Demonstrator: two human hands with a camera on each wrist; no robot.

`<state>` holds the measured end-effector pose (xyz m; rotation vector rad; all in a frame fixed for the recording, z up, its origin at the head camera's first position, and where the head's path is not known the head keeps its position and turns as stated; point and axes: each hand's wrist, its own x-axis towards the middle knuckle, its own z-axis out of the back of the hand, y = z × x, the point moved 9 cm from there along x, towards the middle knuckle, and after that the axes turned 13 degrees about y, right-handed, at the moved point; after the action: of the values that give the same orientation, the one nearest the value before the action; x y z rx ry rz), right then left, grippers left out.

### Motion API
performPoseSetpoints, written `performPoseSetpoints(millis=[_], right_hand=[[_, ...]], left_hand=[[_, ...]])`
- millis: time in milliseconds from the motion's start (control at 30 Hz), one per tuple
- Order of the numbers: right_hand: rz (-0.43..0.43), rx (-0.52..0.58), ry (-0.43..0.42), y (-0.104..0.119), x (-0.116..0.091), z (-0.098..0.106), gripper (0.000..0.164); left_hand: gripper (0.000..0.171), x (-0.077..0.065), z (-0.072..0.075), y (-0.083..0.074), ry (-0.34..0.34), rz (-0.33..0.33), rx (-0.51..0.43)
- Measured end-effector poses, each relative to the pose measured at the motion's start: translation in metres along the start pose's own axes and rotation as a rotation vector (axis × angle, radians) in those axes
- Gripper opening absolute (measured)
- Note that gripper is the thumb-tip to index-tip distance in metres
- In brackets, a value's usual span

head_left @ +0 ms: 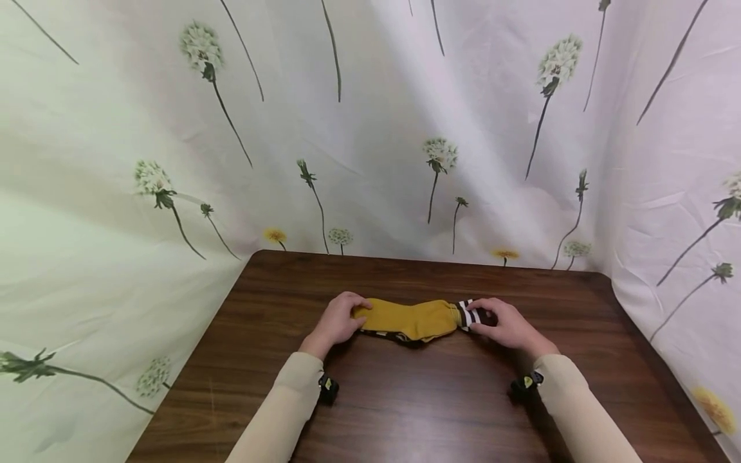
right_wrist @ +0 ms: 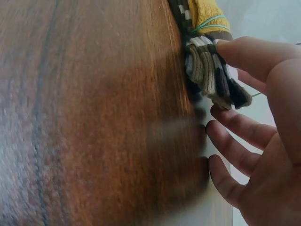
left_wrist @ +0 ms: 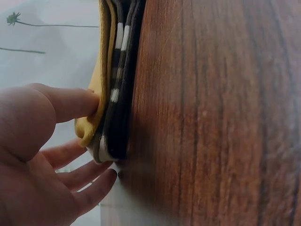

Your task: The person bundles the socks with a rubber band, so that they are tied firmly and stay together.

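A flat stack of socks (head_left: 408,319) lies across the far half of the table, a mustard yellow one on top. Under it, the left wrist view shows dark and white striped layers (left_wrist: 118,70). My left hand (head_left: 340,319) pinches the left end, thumb on the yellow fabric. At the other end my right hand (head_left: 508,326) pinches the black and white striped cuffs (head_left: 466,315), its lower fingertips close to the tabletop. A thin green band (right_wrist: 210,21) circles the stack beside the cuffs in the right wrist view.
The dark wood-grain table (head_left: 422,392) has rounded far corners. Behind it and along both sides hangs a white cloth (head_left: 376,128) printed with dandelions. Black wrist cameras sit on both forearms, over cream sleeves (head_left: 283,405).
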<state>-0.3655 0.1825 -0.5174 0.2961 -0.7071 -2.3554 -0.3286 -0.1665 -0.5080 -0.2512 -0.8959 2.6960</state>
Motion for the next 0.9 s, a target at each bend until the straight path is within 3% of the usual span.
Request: performPoseSetpoints(millis=[400,633,900], right_hand=[[0.002,0.021,0.005,0.000,-0.004,-0.006,0.033],[-0.015,0.012,0.007,-0.001,-0.005,-0.007,0.033],[0.018,0.010,0.019,0.005,0.002,-0.012,0.033]], left_hand=[[0.026,-0.003,0.000,0.009,-0.001,0.029,-0.002],[0.026,-0.005,0.002,0.006,0.001,-0.034,-0.008],[0.030,-0.016,0.007,0.015,-0.013,-0.028,-0.033]])
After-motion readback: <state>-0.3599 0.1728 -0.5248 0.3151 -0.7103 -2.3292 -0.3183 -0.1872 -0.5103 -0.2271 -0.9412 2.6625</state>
